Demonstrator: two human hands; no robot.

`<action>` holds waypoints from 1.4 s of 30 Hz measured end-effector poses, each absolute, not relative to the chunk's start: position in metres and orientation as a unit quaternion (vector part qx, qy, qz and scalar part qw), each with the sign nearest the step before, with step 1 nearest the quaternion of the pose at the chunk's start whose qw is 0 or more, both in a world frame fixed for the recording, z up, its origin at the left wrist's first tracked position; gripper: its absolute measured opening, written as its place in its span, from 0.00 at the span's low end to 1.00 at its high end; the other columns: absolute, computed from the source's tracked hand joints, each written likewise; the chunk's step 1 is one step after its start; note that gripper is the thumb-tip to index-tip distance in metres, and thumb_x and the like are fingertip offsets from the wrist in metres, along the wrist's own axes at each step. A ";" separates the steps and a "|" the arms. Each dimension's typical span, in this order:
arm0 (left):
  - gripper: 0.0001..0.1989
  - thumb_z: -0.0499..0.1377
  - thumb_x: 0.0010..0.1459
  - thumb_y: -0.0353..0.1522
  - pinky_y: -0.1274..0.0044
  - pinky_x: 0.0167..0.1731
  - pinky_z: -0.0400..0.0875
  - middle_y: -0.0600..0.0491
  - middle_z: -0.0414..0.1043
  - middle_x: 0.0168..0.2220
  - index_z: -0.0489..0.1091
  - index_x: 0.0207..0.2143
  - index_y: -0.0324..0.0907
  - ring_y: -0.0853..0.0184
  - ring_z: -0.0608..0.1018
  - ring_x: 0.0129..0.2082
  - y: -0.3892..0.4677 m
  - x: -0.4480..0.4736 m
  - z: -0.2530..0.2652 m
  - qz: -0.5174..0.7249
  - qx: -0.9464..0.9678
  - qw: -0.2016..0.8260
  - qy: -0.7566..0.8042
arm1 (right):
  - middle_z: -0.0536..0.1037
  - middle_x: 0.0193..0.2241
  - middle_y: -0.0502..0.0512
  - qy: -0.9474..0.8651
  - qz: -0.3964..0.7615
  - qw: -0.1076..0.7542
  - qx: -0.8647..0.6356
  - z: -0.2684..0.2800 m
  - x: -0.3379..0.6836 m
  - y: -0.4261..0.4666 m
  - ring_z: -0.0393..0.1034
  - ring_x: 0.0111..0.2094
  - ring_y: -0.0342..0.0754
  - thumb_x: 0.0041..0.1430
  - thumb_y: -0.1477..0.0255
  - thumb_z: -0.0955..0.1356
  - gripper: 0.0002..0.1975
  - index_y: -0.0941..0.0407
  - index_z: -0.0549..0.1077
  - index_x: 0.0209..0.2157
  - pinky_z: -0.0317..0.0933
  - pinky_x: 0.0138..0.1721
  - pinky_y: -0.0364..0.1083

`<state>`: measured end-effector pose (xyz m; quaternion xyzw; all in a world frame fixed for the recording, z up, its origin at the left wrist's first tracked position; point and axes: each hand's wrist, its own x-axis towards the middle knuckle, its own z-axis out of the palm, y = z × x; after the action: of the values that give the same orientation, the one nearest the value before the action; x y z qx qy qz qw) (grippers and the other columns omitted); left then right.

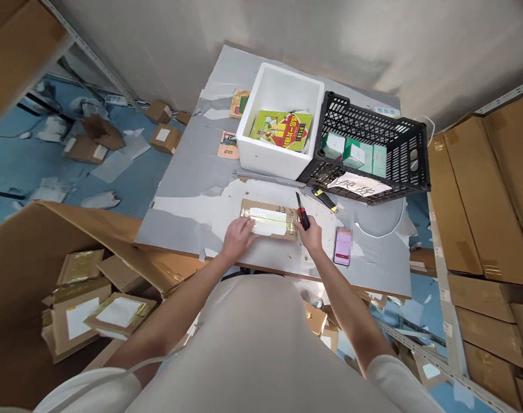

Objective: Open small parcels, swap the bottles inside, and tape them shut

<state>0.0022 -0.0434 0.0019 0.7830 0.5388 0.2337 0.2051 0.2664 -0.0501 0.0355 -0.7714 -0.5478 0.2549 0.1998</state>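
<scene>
left hand (pixel 239 238) grasped the taped parcel (pixel 268 222) by its left end, on the bench's (pixel 182 172) near side; right hand (pixel 311 234) gripped a box cutter (pixel 303 218) at the right end. step, judged: steadying the parcel. any cut called for cutter turned down, left hand clear.

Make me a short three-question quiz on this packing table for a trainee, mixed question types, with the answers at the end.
1. Which tool is in the right hand?
A) scissors
B) utility knife
C) tape dispenser

2. True or false: in the picture, the white bin stands to the left of the black crate.

3. Fill in: as pictured, the left hand touches the ____ end of the taped parcel.

Key: 1. B; 2. true; 3. left.
</scene>
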 end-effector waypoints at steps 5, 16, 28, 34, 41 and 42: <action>0.15 0.48 0.63 0.36 0.61 0.56 0.59 0.43 0.68 0.52 0.68 0.49 0.43 0.58 0.66 0.57 -0.050 0.003 -0.013 0.220 0.824 0.197 0.484 | 0.68 0.51 0.59 -0.767 0.283 0.091 -0.569 0.073 0.252 -0.034 0.65 0.48 0.51 0.62 0.69 0.57 0.26 0.53 0.52 0.62 0.60 0.43 0.47; 0.15 0.49 0.63 0.35 0.58 0.56 0.60 0.43 0.68 0.52 0.67 0.49 0.44 0.58 0.66 0.58 -0.050 0.002 -0.022 0.235 0.821 0.203 0.479 | 0.69 0.49 0.56 -0.871 0.217 -0.153 -0.413 0.077 0.210 0.010 0.70 0.39 0.50 0.62 0.75 0.59 0.33 0.37 0.44 0.64 0.58 0.43 0.48; 0.15 0.51 0.62 0.35 0.58 0.53 0.63 0.43 0.70 0.51 0.66 0.51 0.44 0.58 0.68 0.55 -0.050 0.000 -0.036 0.277 0.832 0.146 0.459 | 0.69 0.47 0.55 -0.893 0.232 -0.168 -0.346 0.067 0.207 0.032 0.70 0.40 0.50 0.63 0.79 0.55 0.34 0.36 0.39 0.64 0.59 0.40 0.48; 0.15 0.51 0.62 0.36 0.58 0.52 0.63 0.44 0.70 0.51 0.66 0.51 0.45 0.58 0.68 0.55 -0.051 0.000 -0.038 0.273 0.829 0.139 0.468 | 0.70 0.46 0.57 -0.901 0.217 -0.177 -0.331 0.065 0.218 0.027 0.70 0.39 0.50 0.61 0.81 0.56 0.36 0.39 0.39 0.64 0.60 0.40 0.47; 0.15 0.51 0.62 0.38 0.59 0.52 0.64 0.43 0.70 0.51 0.67 0.49 0.44 0.58 0.69 0.54 -0.048 -0.001 -0.041 0.271 0.833 0.128 0.465 | 0.68 0.50 0.60 -0.892 0.185 -0.220 -0.350 0.074 0.206 0.026 0.71 0.41 0.53 0.63 0.81 0.54 0.35 0.38 0.36 0.64 0.60 0.42 0.51; 0.16 0.51 0.62 0.38 0.59 0.52 0.63 0.43 0.70 0.51 0.67 0.49 0.44 0.58 0.69 0.54 -0.048 -0.002 -0.041 0.269 0.834 0.130 0.464 | 0.68 0.50 0.60 -0.891 0.188 -0.220 -0.351 0.075 0.205 0.025 0.71 0.41 0.53 0.62 0.81 0.54 0.36 0.38 0.35 0.64 0.60 0.43 0.51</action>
<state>-0.0018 -0.0478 -0.0414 0.8341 0.4636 0.2693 0.1300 0.2049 0.0249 0.0753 -0.3507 -0.8908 0.1880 -0.2196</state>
